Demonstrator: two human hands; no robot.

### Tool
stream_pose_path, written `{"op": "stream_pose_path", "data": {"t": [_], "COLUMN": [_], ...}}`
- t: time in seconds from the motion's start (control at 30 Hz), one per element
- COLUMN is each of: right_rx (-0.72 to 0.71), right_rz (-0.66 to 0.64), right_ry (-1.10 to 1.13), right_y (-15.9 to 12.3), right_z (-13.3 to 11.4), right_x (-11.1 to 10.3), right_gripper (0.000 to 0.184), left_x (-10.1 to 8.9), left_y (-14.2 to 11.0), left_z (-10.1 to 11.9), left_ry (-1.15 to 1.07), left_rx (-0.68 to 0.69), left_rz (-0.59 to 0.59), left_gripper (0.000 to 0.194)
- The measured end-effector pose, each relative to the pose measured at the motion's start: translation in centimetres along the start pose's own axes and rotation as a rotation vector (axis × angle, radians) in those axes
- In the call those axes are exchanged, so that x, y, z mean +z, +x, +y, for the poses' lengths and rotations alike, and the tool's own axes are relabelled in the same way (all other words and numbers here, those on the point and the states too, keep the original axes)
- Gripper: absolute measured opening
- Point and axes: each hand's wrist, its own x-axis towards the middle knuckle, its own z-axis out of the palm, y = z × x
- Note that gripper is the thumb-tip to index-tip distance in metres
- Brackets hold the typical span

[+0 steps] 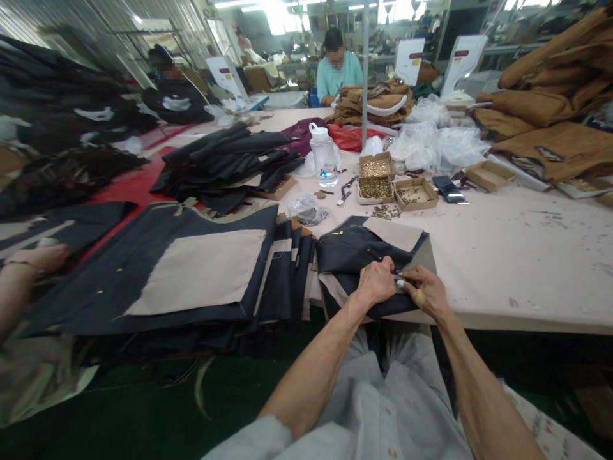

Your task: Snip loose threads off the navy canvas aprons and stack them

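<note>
A dark navy garment piece [357, 249] with tan lining lies at the near edge of the pale table [517, 255]. My left hand [378, 281] is closed, pinching the fabric near its right side. My right hand [426, 291] is closed too, fingertips meeting the left hand's at a small white object; a bandage wraps one finger. What is pinched between them is too small to name. To the left lies a stack of navy pieces [158, 275] with tan panels.
Small cardboard boxes of brass hardware [376, 179], a water bottle [323, 153], a phone [447, 188] and plastic bags sit mid-table. Brown garments [550, 108] pile at right, dark ones [225, 163] at left. Two people sit at the far side; another person's hand [33, 259] rests at left.
</note>
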Motion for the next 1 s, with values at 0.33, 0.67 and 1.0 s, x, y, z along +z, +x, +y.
{"op": "stream_pose_path", "data": {"t": [0.33, 0.67, 1.0], "right_rx": [0.025, 0.192, 0.349], "right_rz": [-0.071, -0.060, -0.206], "right_ry": [0.046, -0.052, -0.104], "right_y": [0.4, 1.2, 2.6], "right_z": [-0.2, -1.2, -2.8], "right_x": [-0.4, 0.1, -0.9], "right_gripper": [0.022, 0.017, 0.015], "left_x": [-0.3, -0.1, 0.1], "left_y": [1.8, 4.0, 5.8], "left_z": [-0.6, 0.0, 0.1], "left_ry": [0.045, 0.095, 0.182], "left_rx": [-0.023, -0.158, -0.241], "left_rz": [-0.109, -0.183, -0.280], "left_gripper": [0.003, 0.013, 0.017]}}
